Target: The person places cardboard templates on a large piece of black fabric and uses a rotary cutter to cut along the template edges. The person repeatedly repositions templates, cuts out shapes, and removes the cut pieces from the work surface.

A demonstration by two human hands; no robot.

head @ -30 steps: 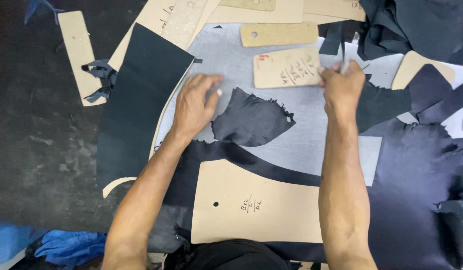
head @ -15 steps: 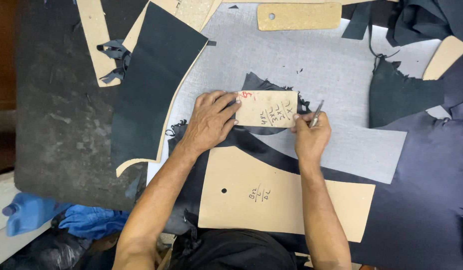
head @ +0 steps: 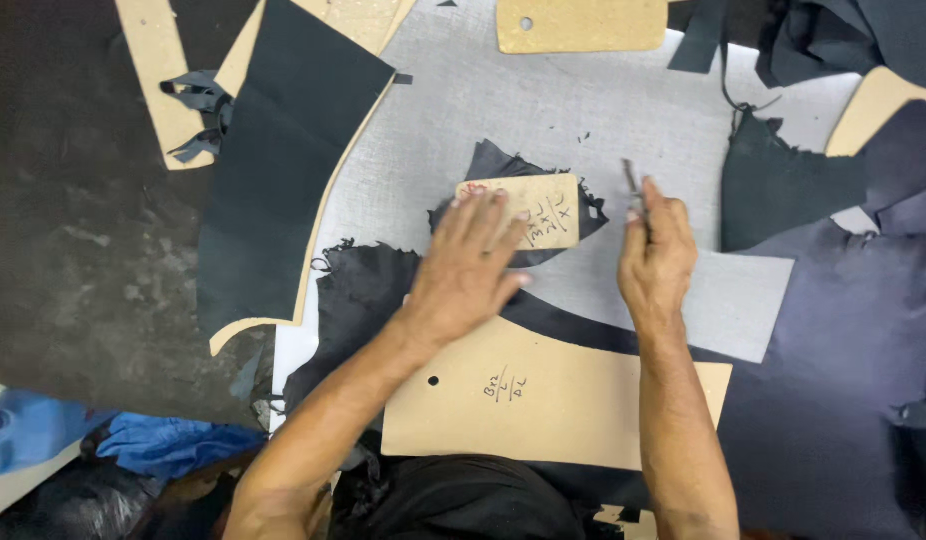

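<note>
While the left hand (head: pixel 470 262) presses flat, fingers spread, on the small card template (head: pixel 538 208), dark leather (head: pixel 503 165) lies beneath it. Just right of the template, the right hand (head: pixel 658 262) pinches a thin pen (grey) (head: pixel 632 182).

**A:** What carries the work?

**B:** A worktable (head: pixel 73 260), dark and worn at nine o'clock, with a pale grey cutting mat (head: pixel 583 110) over its centre.

**A:** What lies directly on it?

**B:** A dark panel (head: pixel 283 170) at ten o'clock; a holed cardboard template (head: pixel 583 22) at twelve; dark navy leather (head: pixel 843 380) at four; a large cardboard pattern (head: pixel 583 400) at six.
</note>
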